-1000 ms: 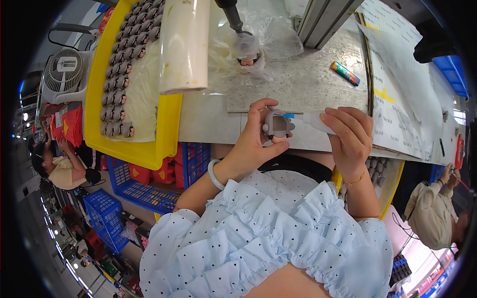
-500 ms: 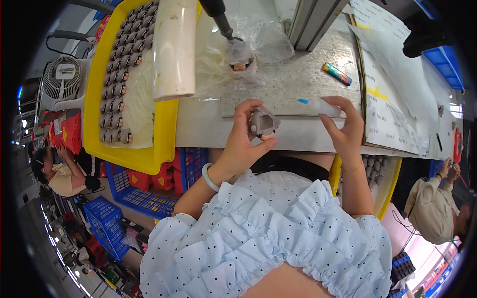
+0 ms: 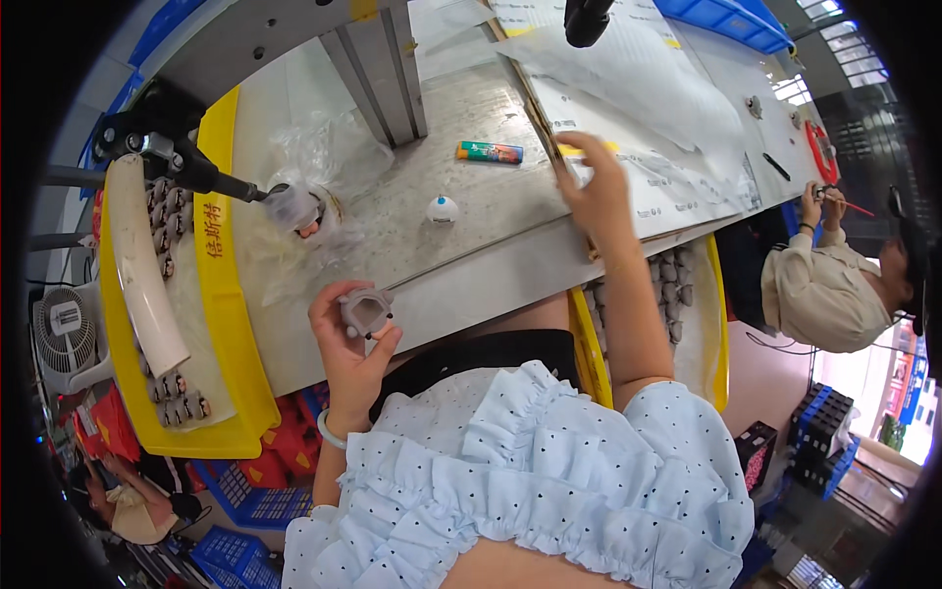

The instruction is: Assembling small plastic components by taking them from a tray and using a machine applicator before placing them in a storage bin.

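Note:
My left hand (image 3: 345,339) grips a small grey hollow toy piece (image 3: 367,312), its opening facing up and a peach-coloured bit at its lower edge. My right hand (image 3: 601,191) is off to the right, fingers apart and nothing in them, over the near edge of a paper-covered board (image 3: 628,128). Between the hands, a small white bottle with a blue tip (image 3: 442,210) stands on the grey metal plate (image 3: 471,108). Behind it lies a green and orange cylinder (image 3: 490,152).
At the left, a yellow tray (image 3: 231,324) holds rows of grey pieces. A black arm (image 3: 211,177) reaches to a plastic-wrapped figure (image 3: 306,211). A metal post (image 3: 378,79) rises behind. Another yellow tray (image 3: 721,324) sits below the table; a co-worker (image 3: 824,285) is at the right.
My right hand has let go of the white bottle, now standing on the plate, and moved away to the right. The view has turned rightward; my left hand still holds the grey piece.

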`<state>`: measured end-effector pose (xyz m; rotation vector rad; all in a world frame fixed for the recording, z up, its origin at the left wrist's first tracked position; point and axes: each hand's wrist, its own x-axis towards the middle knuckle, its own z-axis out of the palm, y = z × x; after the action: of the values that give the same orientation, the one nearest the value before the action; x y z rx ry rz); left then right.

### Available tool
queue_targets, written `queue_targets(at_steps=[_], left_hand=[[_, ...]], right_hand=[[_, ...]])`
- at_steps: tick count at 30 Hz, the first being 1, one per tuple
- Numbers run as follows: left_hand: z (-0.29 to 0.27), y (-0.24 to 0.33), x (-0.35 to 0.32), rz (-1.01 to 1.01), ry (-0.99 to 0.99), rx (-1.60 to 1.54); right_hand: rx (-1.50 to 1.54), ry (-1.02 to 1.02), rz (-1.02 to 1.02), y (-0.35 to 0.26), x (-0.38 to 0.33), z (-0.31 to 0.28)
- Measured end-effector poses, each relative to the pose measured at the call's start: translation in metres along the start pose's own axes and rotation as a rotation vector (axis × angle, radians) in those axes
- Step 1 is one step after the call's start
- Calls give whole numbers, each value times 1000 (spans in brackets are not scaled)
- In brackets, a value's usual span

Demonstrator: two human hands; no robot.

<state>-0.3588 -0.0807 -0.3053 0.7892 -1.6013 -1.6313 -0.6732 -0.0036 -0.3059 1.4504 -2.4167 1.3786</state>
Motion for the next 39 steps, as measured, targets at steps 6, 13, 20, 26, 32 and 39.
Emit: queue_targets(at_steps=[6,13,20,26,32,39], left_hand=[[8,2,6,-11,-53,-59],[11,4,1,-2,-25,-49],[11,1,6,-40,-110,-168],[11,1,7,-101,-94,-194],[4,-1,0,-183,-59,-271],[5,-3,1,-199,-66,-301]], right_hand=[[-722,283,460,177,28,-111],[-666,233,420,185,33,-115],[88,-5,295,40,-9,-68],[1084,-492,624,-30,-28,21],[773,-569,491,-21,-23,43],[358,-492,357,-13,-16,42]])
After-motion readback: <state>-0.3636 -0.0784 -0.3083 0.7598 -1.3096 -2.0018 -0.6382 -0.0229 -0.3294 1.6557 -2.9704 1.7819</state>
